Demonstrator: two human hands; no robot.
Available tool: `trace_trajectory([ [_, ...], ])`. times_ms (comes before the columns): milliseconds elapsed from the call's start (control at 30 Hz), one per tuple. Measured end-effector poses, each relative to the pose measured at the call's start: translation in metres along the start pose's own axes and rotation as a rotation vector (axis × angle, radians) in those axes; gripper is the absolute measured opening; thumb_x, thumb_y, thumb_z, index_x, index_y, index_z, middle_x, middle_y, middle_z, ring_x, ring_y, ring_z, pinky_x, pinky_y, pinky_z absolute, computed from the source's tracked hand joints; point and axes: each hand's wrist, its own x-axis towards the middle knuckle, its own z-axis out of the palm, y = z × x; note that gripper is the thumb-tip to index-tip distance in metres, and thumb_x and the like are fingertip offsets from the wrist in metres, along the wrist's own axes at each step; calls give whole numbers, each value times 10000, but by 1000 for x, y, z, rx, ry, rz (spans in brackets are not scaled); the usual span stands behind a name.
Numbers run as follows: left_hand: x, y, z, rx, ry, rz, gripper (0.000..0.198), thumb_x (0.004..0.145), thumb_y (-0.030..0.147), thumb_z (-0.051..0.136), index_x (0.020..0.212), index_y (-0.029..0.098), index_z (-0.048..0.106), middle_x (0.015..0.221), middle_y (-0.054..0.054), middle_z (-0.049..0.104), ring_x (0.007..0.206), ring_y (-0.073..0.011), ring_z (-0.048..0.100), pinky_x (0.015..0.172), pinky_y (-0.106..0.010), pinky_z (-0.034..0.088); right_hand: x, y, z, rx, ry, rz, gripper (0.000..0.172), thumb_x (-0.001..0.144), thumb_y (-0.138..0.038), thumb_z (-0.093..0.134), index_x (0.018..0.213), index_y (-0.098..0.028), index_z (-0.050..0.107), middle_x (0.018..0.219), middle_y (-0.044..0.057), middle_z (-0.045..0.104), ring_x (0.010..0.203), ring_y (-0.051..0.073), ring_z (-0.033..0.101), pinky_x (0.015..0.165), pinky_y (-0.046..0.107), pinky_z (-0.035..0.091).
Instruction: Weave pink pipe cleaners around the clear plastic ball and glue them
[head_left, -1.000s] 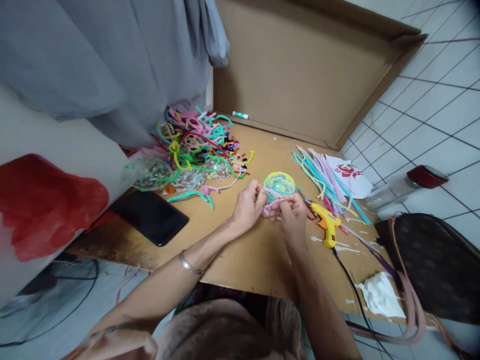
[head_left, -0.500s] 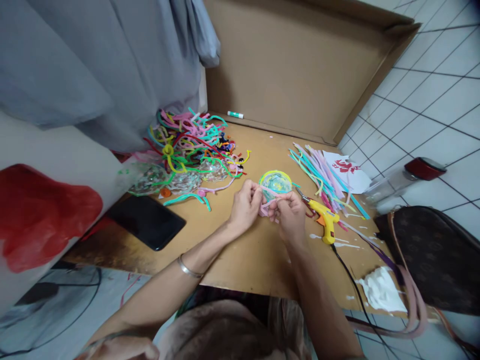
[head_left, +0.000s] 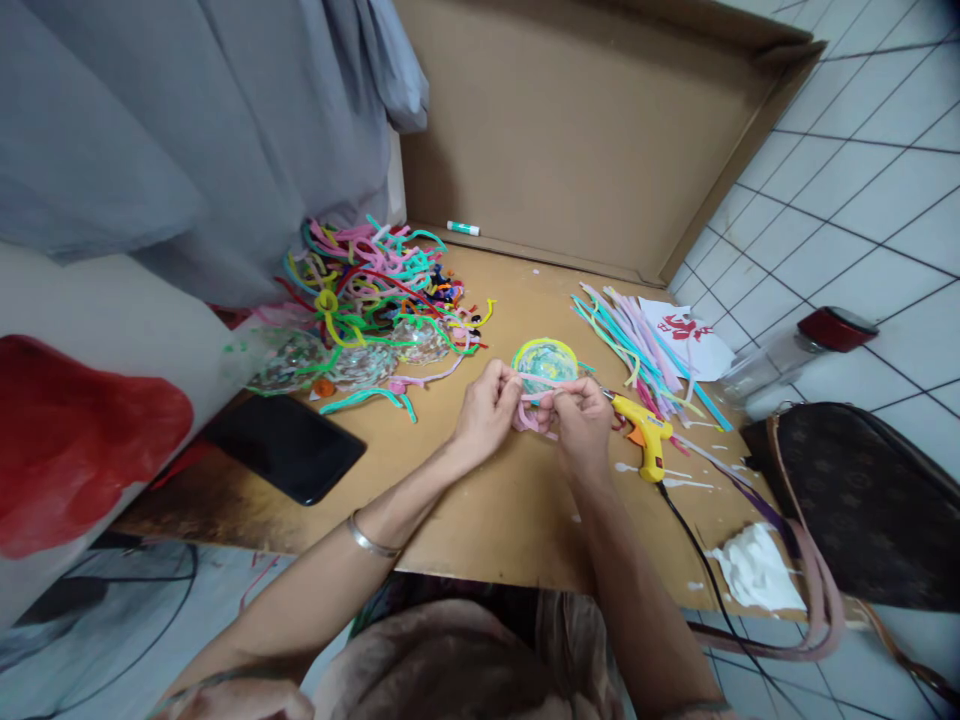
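Note:
My left hand (head_left: pixel 486 410) and my right hand (head_left: pixel 580 424) meet over the middle of a brown board (head_left: pixel 480 500). Both pinch a pink pipe cleaner (head_left: pixel 529 399) stretched and bunched between them, fingers closed. Just beyond my fingers sits a small round piece (head_left: pixel 546 360) with a yellow and teal fuzzy rim. A yellow glue gun (head_left: pixel 645 437) lies right of my right hand, its black cord running toward me.
A tangle of coloured pipe cleaners (head_left: pixel 375 285) lies at the back left, a straight bundle (head_left: pixel 637 350) at the right. A black phone (head_left: pixel 289 446) rests at the left. A brown bag (head_left: pixel 862 500), a jar with a red lid (head_left: pixel 802 355) and a cardboard wall (head_left: pixel 570 130) surround the board.
The view has shifted slightly; my hands stay together on the pink pipe cleaner with only small finger movements.

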Motion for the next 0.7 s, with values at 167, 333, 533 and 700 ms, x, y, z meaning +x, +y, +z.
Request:
trace_trajectory([
  [167, 2, -1, -1, -197, -64, -38, 189, 896, 351, 481, 783, 201, 461, 477, 81, 517, 384, -84, 472, 431, -195, 355, 1, 0, -1, -64, 11, 4, 116, 580, -195, 567, 670, -213, 496, 469, -77, 619, 337, 79, 511, 346, 175, 412],
  [333, 3, -4, 0, -273, -83, -47, 216, 882, 378, 520, 784, 193, 466, 488, 72, 540, 392, -80, 502, 416, -180, 381, -2, -3, 2, -123, 87, -7, 107, 569, -212, 564, 650, -217, 495, 458, -74, 612, 330, 85, 502, 342, 185, 415],
  [533, 2, -3, 1, -270, -72, -43, 231, 878, 386, 547, 792, 186, 468, 479, 75, 538, 377, -71, 495, 406, -168, 378, -2, -4, 3, -114, 112, -28, 117, 563, -229, 565, 651, -216, 490, 444, -81, 587, 335, 88, 500, 336, 181, 382],
  [700, 2, 1, 1, -270, -43, -46, 223, 874, 368, 558, 788, 181, 473, 467, 75, 529, 360, -66, 471, 385, -162, 351, -2, -5, 4, -119, 119, -23, 123, 555, -231, 563, 649, -217, 485, 437, -86, 582, 323, 81, 482, 328, 174, 357],
])
